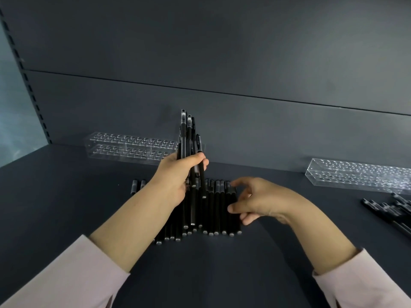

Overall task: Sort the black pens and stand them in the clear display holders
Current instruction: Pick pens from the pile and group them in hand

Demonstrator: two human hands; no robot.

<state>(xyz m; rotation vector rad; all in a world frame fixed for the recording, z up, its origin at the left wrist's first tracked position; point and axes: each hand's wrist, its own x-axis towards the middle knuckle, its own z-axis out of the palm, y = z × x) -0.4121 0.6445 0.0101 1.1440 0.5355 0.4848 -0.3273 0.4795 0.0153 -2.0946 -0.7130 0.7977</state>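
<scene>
1. Nearest the viewer, two pale fabric sleeves, the left sleeve [55, 274] and the right sleeve [360, 281], frame a wide bare stretch of matte dark shelf [222, 274], smooth and flat, with open room on the wrist side of both hands.
2. Just ahead of that, a row of pens [213, 210] lies side by side under the fingers: slim black barrels, small silvery round ends toward the viewer in an uneven edge.
3. Over the row's right end, the right hand [262, 201] hovers with fingers loosely curved and spread, thumb and forefinger apart, holding nothing; whether the tips touch the pens cannot be told.
4. Left of those fingers, the left hand [175, 178] curls round a bundle of pens [188, 138], held nearly upright, glossy clips rising well above the knuckles.
5. Left of that hand, two pens [138, 185] lie apart from the row.
6. Far right of the right fingers, loose pens [387, 210] lie criss-crossed near the frame edge.
7. Beyond the fingertips, the left holder [131, 145] and the right holder [360, 174], clear hard boxes with round holes on top, lie well apart, bare shelf between them.
8. Farthest, a smooth dark back panel [222, 63] meets a slotted upright [29, 85] at left.
</scene>
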